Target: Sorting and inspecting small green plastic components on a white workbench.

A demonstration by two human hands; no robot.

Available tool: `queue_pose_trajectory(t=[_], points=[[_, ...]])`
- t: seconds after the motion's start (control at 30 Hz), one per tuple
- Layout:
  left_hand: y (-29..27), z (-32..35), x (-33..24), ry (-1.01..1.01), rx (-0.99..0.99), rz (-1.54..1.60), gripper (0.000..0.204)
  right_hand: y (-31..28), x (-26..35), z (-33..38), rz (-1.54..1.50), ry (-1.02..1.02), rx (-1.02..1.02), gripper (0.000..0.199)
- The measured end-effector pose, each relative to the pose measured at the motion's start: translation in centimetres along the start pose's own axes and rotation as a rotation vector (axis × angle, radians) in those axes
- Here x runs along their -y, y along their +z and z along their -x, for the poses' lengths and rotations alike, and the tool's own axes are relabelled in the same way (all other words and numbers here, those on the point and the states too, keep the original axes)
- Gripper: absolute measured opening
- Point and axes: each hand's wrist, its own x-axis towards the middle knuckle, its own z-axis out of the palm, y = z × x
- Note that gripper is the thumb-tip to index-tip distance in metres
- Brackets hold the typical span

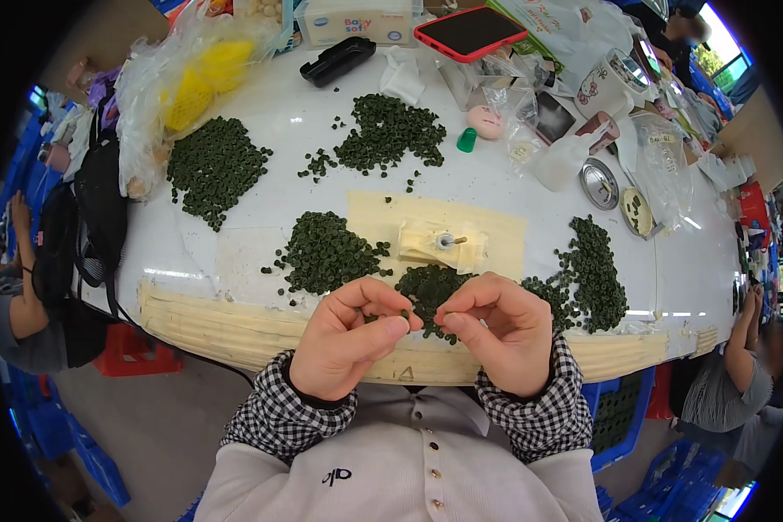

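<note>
My left hand [348,335] is closed in a pinch on a small dark green ring-shaped piece [404,314] above the table's near edge. Facing it, my right hand [506,331] has thumb and forefinger pressed together; whatever is between them is too small to make out. The fingertips of the two hands are a little apart. Behind and between them lies a pile of small green pieces [431,287]. Just beyond that stands a taped block with a metal pin [446,241]. Another pile of green pieces [317,252] lies beyond my left hand.
More green piles lie at the far left [215,170], far middle [383,130] and right [596,278]. Along the back are a yellow item in plastic [204,78], a black case [337,61] and a red-edged phone [470,33]. A round tin [598,183] lies right. Co-workers sit at both sides.
</note>
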Motion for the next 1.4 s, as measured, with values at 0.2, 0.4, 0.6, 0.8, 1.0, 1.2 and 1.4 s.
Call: queue_pose_trajectory(t=[0.2,0.4,0.6,0.8,1.0,1.2,1.4], points=[[0.0,0.0,0.2,-0.005,-0.015,0.032,0.012,-0.1,0.0,0.1,-0.057,0.045,0.006,0.013],[0.2,0.0,0.9,0.083,0.007,0.007,0.012,0.0,0.0,0.1,-0.066,0.034,0.005,0.012],[0.0,0.2,0.5,-0.023,0.045,0.094,0.02,0.1,0.2,-0.1,0.055,-0.068,-0.004,0.014],[0.4,0.2,0.7,-0.003,0.051,0.109,0.02,-0.1,0.0,-0.2,0.155,-0.147,0.001,0.013],[0.2,0.2,0.6,-0.037,0.056,0.077,0.021,0.0,0.0,-0.3,0.177,-0.188,-0.01,0.012],[0.7,0.1,1.0,0.005,-0.009,0.019,0.019,0.1,0.0,-0.5,0.298,-0.266,-0.001,0.013],[0.4,0.1,1.5,0.043,-0.052,-0.048,0.016,0.4,0.3,-0.5,0.358,-0.28,-0.026,0.014]])
